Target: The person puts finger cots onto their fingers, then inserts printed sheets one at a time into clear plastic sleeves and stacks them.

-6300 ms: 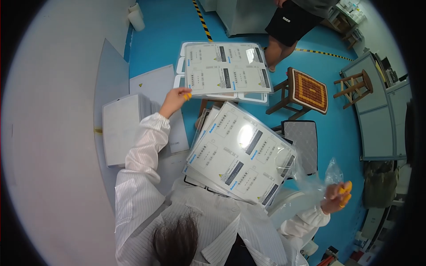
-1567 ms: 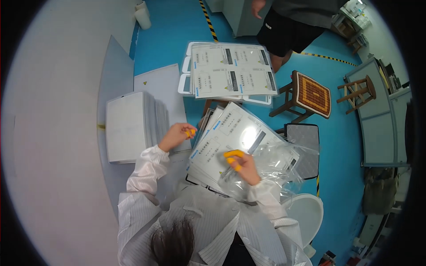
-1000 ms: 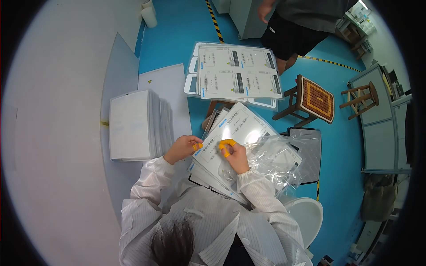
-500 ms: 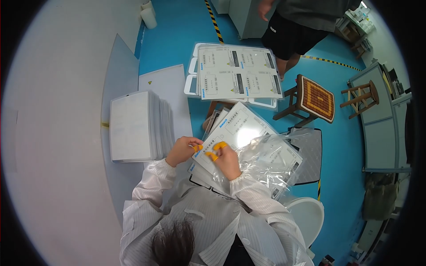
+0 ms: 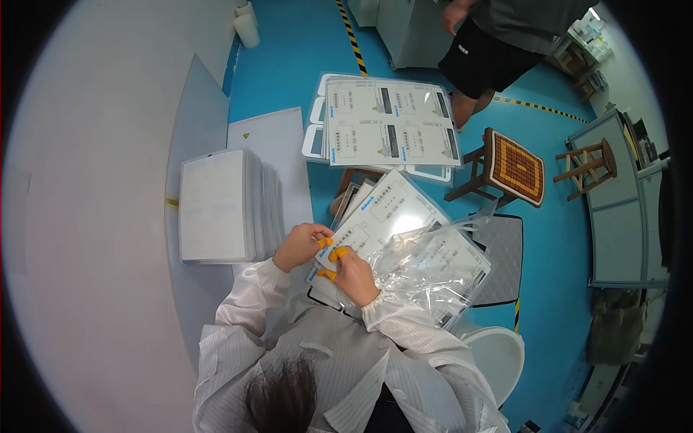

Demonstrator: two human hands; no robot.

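A printed label sheet [image 5: 393, 213] with blue lettering lies tilted on a stack in front of me. My left hand [image 5: 297, 247], a yellow finger cot on it, pinches the sheet's left corner. My right hand [image 5: 355, 276] wears yellow finger cots on thumb and forefinger. Those two fingertips are apart, by the sheet's lower left edge, close to my left fingers. Crumpled clear plastic film [image 5: 422, 270] covers the sheet's right part and reaches beside my right wrist. More sheets [image 5: 354, 202] show their edges underneath.
Beyond lies another pile of printed sheets [image 5: 372, 133]. A stack of white-faced sheets [image 5: 216, 206] stands on the left on a pale board [image 5: 281, 155]. A wooden stool [image 5: 512, 162] with a beaded seat, a white bin [image 5: 498, 357] and a standing person [image 5: 491, 61] are to the right.
My right hand has moved left and slightly down, toward the sheet's lower left edge. My left hand stays at the corner. The clear film has shifted, and the person beyond has moved slightly right.
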